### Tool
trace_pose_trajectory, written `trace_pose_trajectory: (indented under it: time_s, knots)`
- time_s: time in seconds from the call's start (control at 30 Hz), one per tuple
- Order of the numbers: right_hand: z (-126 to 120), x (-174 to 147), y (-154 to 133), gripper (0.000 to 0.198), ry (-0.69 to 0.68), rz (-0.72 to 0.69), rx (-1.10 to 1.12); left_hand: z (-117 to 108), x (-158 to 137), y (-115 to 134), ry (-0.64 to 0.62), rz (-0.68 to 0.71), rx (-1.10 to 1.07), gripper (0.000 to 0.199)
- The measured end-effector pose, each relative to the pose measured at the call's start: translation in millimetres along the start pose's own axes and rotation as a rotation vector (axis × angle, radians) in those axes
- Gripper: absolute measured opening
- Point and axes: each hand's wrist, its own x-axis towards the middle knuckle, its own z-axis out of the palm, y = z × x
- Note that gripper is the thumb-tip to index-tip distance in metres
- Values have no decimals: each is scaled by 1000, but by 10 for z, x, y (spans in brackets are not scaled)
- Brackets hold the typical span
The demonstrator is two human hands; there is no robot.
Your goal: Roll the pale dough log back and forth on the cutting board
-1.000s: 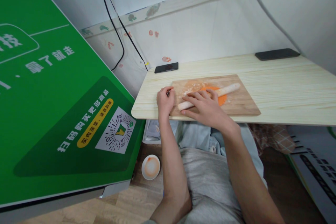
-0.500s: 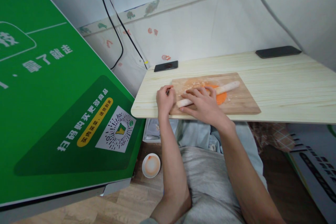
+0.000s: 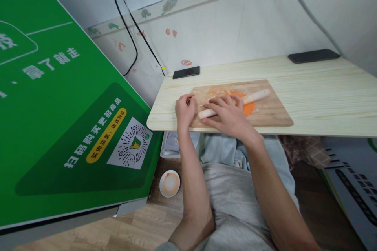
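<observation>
A pale, flour-dusted rolling pin [image 3: 257, 96] lies slanted across a wooden cutting board [image 3: 273, 113]. Under it is a flat orange sheet of dough [image 3: 249, 109], partly covered by the pin and my hand. My right hand [image 3: 228, 113] rests over the near half of the pin, its fingers curved across it and somewhat apart. At the board's left edge, my left hand [image 3: 185, 111] is closed, thumb and fingers bent against that edge. Loose flour and bits of dough are scattered on the board around the pin.
The board sits at the front of a light wooden table [image 3: 318, 98]. A black phone [image 3: 186, 72] lies at the back left, another dark flat device [image 3: 313, 56] at the back right. A green panel [image 3: 97, 133] stands to the left. A white bowl [image 3: 170, 183] is below.
Both hands, the pin and the dough hold nearly the same places. Only the camera view has shifted slightly.
</observation>
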Motion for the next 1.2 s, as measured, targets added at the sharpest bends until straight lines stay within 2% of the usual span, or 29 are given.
trace_pose_trajectory:
  time_s: [0.5, 1.2]
  knots:
    - [15, -9, 11, 46, 12, -7, -16, 7, 12, -26, -5, -5, 1, 20]
    - [-11, -21, -13, 42, 8, -11, -29, 4, 7, -28, -2, 3, -17, 18]
